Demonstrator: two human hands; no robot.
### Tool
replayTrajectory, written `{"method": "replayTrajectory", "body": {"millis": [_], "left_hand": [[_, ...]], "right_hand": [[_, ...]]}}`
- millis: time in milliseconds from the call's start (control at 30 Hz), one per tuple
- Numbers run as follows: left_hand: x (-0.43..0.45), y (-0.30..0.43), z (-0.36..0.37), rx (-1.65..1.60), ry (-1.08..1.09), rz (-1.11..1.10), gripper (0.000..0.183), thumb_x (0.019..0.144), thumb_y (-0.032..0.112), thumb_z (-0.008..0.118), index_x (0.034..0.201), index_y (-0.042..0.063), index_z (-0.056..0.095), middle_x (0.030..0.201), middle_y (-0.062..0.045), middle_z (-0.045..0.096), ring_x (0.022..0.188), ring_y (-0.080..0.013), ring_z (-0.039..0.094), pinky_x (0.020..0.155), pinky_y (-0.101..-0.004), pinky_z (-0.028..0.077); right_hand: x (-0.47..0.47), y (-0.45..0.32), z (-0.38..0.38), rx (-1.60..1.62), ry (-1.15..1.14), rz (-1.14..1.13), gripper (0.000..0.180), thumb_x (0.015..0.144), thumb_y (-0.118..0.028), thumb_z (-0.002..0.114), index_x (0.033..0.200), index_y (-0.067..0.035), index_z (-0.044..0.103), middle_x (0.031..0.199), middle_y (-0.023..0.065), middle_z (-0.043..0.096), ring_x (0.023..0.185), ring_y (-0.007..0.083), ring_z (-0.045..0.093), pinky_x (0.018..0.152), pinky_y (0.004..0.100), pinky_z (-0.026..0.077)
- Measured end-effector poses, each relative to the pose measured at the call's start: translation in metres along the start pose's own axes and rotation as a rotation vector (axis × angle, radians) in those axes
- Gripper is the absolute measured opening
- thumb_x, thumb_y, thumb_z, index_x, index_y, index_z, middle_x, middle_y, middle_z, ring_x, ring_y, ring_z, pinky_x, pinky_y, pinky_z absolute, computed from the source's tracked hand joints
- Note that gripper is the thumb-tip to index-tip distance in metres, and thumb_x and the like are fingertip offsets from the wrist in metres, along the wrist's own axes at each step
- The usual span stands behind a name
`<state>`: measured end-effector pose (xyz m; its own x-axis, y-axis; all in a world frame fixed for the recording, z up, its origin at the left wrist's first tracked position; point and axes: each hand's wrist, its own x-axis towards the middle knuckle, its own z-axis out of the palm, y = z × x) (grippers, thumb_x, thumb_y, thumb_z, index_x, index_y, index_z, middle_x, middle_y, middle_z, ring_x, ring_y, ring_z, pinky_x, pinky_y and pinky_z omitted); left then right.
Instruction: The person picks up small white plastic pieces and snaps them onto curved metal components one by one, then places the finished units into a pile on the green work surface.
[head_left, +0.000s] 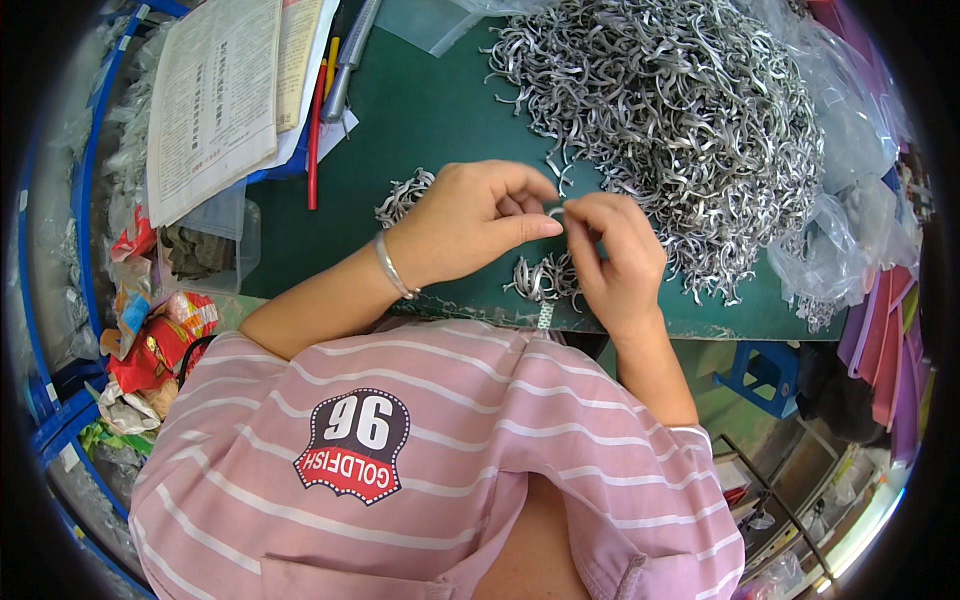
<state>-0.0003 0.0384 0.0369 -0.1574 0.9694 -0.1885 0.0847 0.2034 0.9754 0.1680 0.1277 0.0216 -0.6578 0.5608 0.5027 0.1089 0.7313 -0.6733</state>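
A small curved metal piece (555, 211) shows between the fingertips of both hands above the green tabletop. My right hand (619, 255) pinches its right end between thumb and fingers. My left hand (465, 217), with a silver bangle at the wrist, has its thumb tip at the other end; whether it grips the piece is hard to see. Just below the hands, a small cluster of metal pieces (541, 277) lies near the table's front edge. Another small heap of metal pieces (403, 199) is partly hidden behind my left hand. The large pile of curved metal pieces (675, 120) rises beyond my right hand.
Printed papers (214, 105), a red pen (318, 139) and a grey-handled tool (341, 79) lie at the back left. A clear plastic box (251, 232) stands nearer. Clear plastic bags (840, 112) border the pile's right side. A blue stool (761, 379) stands below right.
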Motion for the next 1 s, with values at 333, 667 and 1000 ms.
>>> {"method": "replayTrajectory", "body": {"millis": [333, 667, 1000], "left_hand": [[-0.008, -0.003, 0.000, -0.101, -0.133, 0.152, 0.011, 0.080, -0.007, 0.066, 0.091, -0.005, 0.067, 0.089, -0.010, 0.062, 0.073, -0.0124, 0.062, 0.065, -0.0221, 0.051], [-0.010, -0.002, 0.007, -0.120, -0.126, 0.221, 0.013, 0.077, -0.005, 0.071, 0.089, -0.002, 0.069, 0.086, -0.010, 0.065, 0.073, -0.0150, 0.063, 0.062, -0.0248, 0.050], [-0.001, -0.019, 0.014, 0.457, -0.312, 0.579, 0.011, 0.074, 0.000, 0.071, 0.085, 0.004, 0.067, 0.086, -0.009, 0.062, 0.078, -0.0255, 0.061, 0.069, -0.0329, 0.050]], "right_hand": [[-0.020, -0.006, -0.013, 0.424, 0.035, 0.215, 0.016, 0.073, 0.006, 0.073, 0.087, 0.002, 0.066, 0.082, 0.0099, 0.065, 0.065, 0.0122, 0.058, 0.056, 0.0226, 0.046], [-0.019, -0.023, -0.023, 0.593, 0.023, 0.256, 0.014, 0.075, 0.005, 0.072, 0.086, 0.002, 0.066, 0.083, 0.0112, 0.065, 0.068, 0.0154, 0.060, 0.059, 0.0251, 0.048], [-0.044, -0.003, -0.032, 0.140, -0.237, 0.000, 0.016, 0.069, 0.006, 0.069, 0.083, -0.002, 0.065, 0.088, 0.0094, 0.063, 0.077, 0.0274, 0.059, 0.068, 0.0351, 0.048]]}}
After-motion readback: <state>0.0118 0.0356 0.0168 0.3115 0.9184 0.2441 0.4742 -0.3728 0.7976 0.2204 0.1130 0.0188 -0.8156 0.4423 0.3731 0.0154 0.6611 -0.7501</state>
